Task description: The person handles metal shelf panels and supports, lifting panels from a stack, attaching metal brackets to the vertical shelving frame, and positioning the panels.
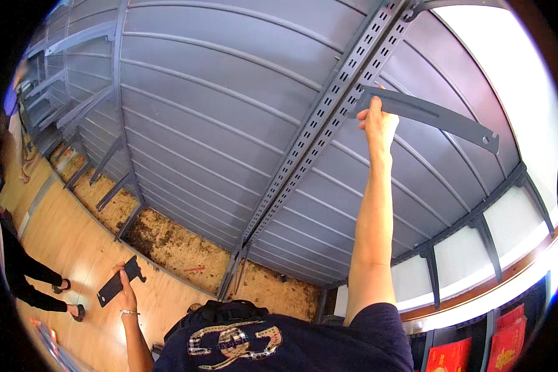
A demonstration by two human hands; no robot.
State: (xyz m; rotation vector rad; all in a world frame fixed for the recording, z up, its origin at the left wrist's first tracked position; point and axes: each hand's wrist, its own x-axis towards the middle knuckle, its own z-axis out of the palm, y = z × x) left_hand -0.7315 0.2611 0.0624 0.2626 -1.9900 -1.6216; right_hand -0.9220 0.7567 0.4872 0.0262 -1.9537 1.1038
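Note:
My right hand (379, 124) is raised on a stretched arm. Its fingers close round the inner end of a long grey shelf bracket (440, 116), whose tapered outer end has a small hole. That inner end lies at the slotted metal upright (328, 102); whether its hooks sit in the slots cannot be made out. Low on the left, my left hand (126, 291) grips a second, darker shelf bracket (113, 289), held flat above the wooden floor with its notched end pointing away.
Grey ribbed back panels (211, 93) flank the upright. More brackets (84, 105) stick out of the shelving at far left. A dirty strip of floor (173, 239) runs along its base. Another person's legs (34, 282) stand at left. Red packages (449, 356) sit at lower right.

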